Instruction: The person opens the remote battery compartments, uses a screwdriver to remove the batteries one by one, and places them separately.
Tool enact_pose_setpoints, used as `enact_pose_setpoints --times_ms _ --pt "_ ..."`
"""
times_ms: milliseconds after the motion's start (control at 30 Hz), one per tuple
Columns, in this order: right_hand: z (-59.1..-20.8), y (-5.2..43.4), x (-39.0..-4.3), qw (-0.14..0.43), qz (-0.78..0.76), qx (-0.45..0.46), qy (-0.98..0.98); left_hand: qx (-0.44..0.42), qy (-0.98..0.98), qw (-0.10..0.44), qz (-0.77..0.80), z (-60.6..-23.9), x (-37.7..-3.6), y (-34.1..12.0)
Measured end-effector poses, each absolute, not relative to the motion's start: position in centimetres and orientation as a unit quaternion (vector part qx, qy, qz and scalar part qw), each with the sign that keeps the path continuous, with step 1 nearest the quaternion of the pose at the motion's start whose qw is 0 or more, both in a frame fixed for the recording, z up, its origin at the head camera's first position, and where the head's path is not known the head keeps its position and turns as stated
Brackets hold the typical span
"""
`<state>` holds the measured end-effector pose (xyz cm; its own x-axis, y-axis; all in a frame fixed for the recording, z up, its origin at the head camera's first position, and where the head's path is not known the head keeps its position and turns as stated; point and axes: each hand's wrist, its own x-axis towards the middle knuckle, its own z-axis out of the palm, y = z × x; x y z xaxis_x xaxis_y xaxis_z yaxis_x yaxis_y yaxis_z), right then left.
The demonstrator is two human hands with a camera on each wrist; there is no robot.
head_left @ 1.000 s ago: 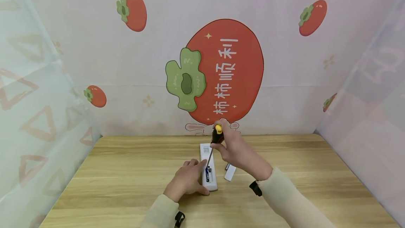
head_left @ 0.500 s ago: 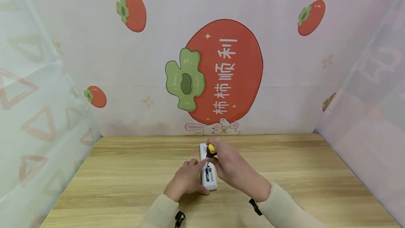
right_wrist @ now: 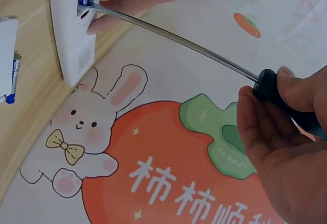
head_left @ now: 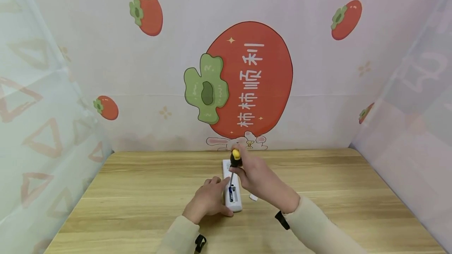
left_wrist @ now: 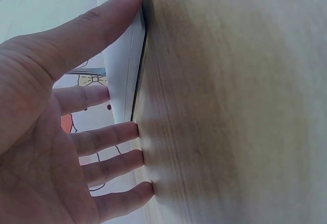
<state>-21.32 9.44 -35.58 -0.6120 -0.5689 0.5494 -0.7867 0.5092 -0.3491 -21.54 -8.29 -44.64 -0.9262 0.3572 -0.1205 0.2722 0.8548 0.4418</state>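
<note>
Left hand (head_left: 208,201) blocks left side of remote (head_left: 233,191). Screwdriver (head_left: 233,167) leans over its middle. Loose cover (head_left: 253,196) lies just right. Wide bare table (head_left: 134,191) left and right. Wall (head_left: 106,69) close behind.

Wooden table (head_left: 141,207); on the far wall, a large persimmon print (head_left: 247,77) with a cartoon rabbit (right_wrist: 87,132) below; patterned curtains left and right.

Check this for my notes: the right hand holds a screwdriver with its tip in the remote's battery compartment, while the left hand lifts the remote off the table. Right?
Not quite. The left hand presses the remote flat on the table rather than lifting it, as the left wrist view shows. The right hand does hold the screwdriver, tip in the battery compartment.
</note>
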Motion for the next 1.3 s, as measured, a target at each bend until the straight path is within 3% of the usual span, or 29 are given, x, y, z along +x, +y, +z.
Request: enact_pose_setpoints --times_ms 533,1300 --pt "-33.7 9.4 -24.3 0.096 0.342 0.320 -0.878 0.176 0.960 0.081 0.203 -44.6 -21.3 -8.2" --pt "-33.2 9.7 -27.1 0.060 0.360 0.306 -0.879 0.178 0.963 0.073 0.191 -44.7 -21.3 -8.2"
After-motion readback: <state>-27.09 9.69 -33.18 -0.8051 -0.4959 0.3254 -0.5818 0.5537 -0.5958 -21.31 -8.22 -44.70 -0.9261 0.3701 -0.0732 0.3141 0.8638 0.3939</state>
